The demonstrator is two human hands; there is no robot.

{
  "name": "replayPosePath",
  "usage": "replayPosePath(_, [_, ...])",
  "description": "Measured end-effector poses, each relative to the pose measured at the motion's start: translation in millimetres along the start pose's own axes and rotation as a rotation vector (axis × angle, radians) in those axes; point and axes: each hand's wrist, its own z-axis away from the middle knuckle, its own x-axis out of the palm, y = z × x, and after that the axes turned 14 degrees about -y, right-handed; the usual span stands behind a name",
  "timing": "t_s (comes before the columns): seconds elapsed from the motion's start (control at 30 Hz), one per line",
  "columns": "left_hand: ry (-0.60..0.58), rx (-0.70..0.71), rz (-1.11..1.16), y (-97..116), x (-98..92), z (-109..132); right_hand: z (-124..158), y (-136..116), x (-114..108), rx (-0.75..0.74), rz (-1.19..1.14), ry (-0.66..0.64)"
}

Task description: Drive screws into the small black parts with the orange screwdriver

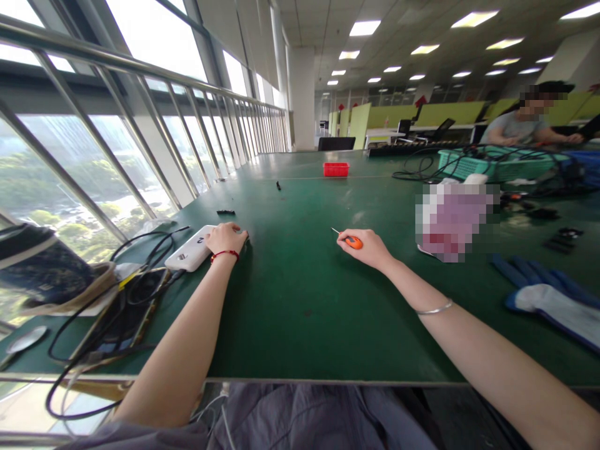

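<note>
At the table [300, 331], right fingers [343, 244] grip a screwdriver [355, 243]; whether left fingers [237, 229] hold anything is unclear.

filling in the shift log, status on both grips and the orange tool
Right grip holding orange-handled tool. Left grip at white device's end, hold unclear. Red bin beyond, apart from both.

LEGIBLE MARKINGS

White case [190, 254], 9 o'clock from the view's centre: one black character [200, 240], tilted, resembling the numeral 2. A dark emblem [182, 257] on the same face, toward its 7 o'clock end, is too small to read.

Dark container [44, 265], farther out at 9 o'clock: pale lettering [21, 295] along the lower part, blurred; wording cannot be determined.
</note>
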Motion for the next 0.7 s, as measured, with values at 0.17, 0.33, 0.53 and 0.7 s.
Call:
replayPosePath(0.17, [-0.021,-0.011,0.002,2,-1.2,1,0,-1,0,0.003,0.003,-0.004])
replayPosePath(0.33, [-0.032,-0.009,-0.035,4,0.5,2,0,-1,0,-0.002,0.019,0.005])
replayPosePath(0.53, [-0.081,0.067,-0.134,8,-1.2,4,1,-10,-3,0.026,0.014,0.043])
replayPosePath(0.7, [-0.041,0.133,-0.213,9,0.8,3,1,-22,-11,0.076,-0.102,0.242])
